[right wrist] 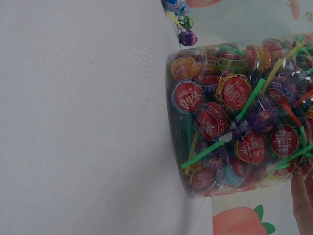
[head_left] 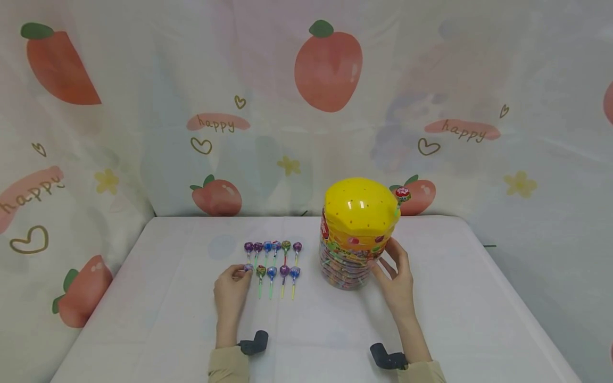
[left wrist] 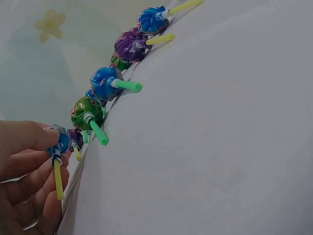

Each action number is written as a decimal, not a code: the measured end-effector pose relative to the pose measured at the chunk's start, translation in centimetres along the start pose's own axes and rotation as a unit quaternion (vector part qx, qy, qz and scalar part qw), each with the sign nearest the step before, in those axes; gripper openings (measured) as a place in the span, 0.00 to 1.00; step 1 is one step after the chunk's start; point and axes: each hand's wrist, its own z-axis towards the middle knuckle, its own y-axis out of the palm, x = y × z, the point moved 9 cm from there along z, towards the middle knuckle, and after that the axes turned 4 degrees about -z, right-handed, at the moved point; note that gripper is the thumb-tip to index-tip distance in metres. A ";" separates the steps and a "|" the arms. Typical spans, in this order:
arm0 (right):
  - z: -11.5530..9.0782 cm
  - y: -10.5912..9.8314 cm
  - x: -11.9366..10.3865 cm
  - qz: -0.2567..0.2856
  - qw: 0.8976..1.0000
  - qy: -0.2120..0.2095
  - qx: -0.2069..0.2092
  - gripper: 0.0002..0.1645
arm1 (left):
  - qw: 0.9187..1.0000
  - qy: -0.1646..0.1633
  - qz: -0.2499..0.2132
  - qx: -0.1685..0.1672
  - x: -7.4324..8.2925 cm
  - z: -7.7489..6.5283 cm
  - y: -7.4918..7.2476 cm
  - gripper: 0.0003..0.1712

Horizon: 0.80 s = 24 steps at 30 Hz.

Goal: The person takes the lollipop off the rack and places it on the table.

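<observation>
My left hand (head_left: pixel 230 292) pinches a blue-wrapped lollipop (left wrist: pixel 59 141) between thumb and fingers, its yellow stick pointing down in the left wrist view. It is at the left end of the nearer of two rows of lollipops on the table; beside it lies a green lollipop (left wrist: pixel 88 112). My right hand (head_left: pixel 396 282) holds the right side of a large clear candy jar (right wrist: pixel 220 117), thumb in front and fingers curving round. Many wrapped lollipops fill the jar, which stands upright under a yellow domed lid (head_left: pixel 361 205). One red-and-green lollipop (head_left: pixel 403 194) sticks up from the lid's right edge.
The far row holds several lollipops, a purple one (head_left: pixel 297 247) at its right end. A white cloth covers the table (head_left: pixel 167 298). Behind hangs a fruit-printed curtain (head_left: pixel 258 69), close to the table's back edge.
</observation>
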 end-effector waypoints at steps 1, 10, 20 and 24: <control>0.0 0.0 0.0 0.000 1.000 0.000 0.000 0.42 | 1.000 0.000 0.005 -0.001 -0.1 0.0 0.1 0.15; 0.0 0.0 0.0 -0.005 1.000 0.003 -0.001 0.42 | 0.999 0.014 0.038 -0.007 -0.2 0.1 0.8 0.14; 0.0 0.1 -0.1 -0.002 1.000 0.002 -0.002 0.42 | 0.999 0.005 0.033 -0.012 -0.3 0.0 0.8 0.15; 0.0 0.0 -0.1 -0.001 1.000 0.002 -0.002 0.42 | 1.000 0.000 0.018 -0.010 -0.3 0.0 0.6 0.15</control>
